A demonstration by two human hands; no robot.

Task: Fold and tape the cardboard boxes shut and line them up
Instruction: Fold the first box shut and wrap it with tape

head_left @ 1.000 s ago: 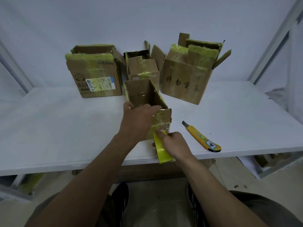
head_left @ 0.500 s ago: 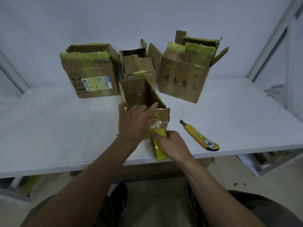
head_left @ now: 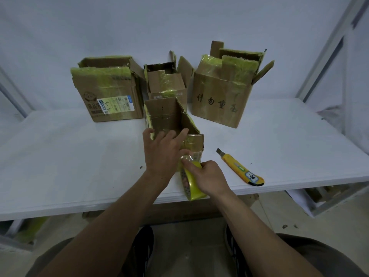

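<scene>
A small open cardboard box [head_left: 169, 118] lies near the table's front edge, its flaps edged with yellow-green tape. My left hand [head_left: 162, 154] rests on its near side with fingers spread and fairly straight. My right hand [head_left: 207, 176] grips a roll of yellow-green tape [head_left: 190, 184] held against the box's near face. Three more boxes stand at the back: a labelled one [head_left: 108, 90] on the left, a small one [head_left: 166, 82] in the middle, and one with black handwriting [head_left: 223, 90] on the right. All three have open flaps.
A yellow utility knife [head_left: 240, 168] lies on the white table [head_left: 69, 156] right of my hands, blade pointing away. A metal frame post [head_left: 327, 56] rises at the right. My legs and shoes show below the table edge.
The tape roll has come up from below the table edge against the box's near face. My left hand has shifted slightly, fingers spreading over the box.
</scene>
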